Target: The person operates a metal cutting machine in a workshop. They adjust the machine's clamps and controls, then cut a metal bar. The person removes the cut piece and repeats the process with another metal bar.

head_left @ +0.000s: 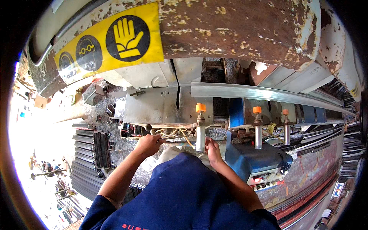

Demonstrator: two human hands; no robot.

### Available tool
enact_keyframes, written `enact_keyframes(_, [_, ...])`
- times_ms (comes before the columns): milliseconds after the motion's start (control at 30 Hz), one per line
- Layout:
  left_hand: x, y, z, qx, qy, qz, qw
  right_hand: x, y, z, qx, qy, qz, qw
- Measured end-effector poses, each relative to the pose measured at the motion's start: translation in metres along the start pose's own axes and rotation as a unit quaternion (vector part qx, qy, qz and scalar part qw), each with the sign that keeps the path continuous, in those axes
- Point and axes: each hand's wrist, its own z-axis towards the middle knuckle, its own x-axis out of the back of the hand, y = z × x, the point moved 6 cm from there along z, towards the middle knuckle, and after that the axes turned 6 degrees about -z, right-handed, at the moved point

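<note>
My left hand (149,145) is closed round a thin metal rod (173,138) that reaches right, toward the nearest clamp cylinder. A lever with a black ball knob (148,127) stands just beyond it. My right hand (212,150) has its fingers curled beside the lower end of the silver clamp cylinder (200,138), which carries an orange cap (200,107). What those fingers hold, if anything, is hidden. Beyond both hands, a long aluminium profile (249,92) lies across the metal machine table (151,105), running off to the right.
Two more orange-capped cylinders (258,134) stand to the right. Below them sits a blue control box (257,157) with buttons. A rusty machine cover (237,30) with a yellow warning label (111,42) hangs over the far side. Dark profiles (86,161) are stacked at left.
</note>
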Motion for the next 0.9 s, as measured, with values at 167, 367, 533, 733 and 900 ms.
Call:
enact_keyframes(167, [0.002,-0.004,0.004,0.007,-0.002,-0.011,1.0,0.0,-0.001,0.011,0.066,0.023,-0.121,0.99])
enact_keyframes(367, [-0.006,-0.012,0.011,0.027,-0.066,0.016,0.997,-0.028,-0.028,0.002,0.043,0.035,-0.005,0.998])
enact_keyframes(533, [-0.042,-0.051,0.028,0.065,-0.148,-0.049,0.986,-0.051,-0.055,-0.002,-0.007,0.023,-0.046,0.999])
enact_keyframes(733, [-0.034,-0.043,0.032,0.091,-0.16,-0.063,0.981,-0.051,-0.064,0.005,-0.066,-0.028,-0.061,0.996])
enact_keyframes(900, [-0.028,-0.042,0.026,0.101,-0.155,-0.054,0.981,-0.052,-0.051,0.009,-0.073,-0.016,-0.09,0.993])
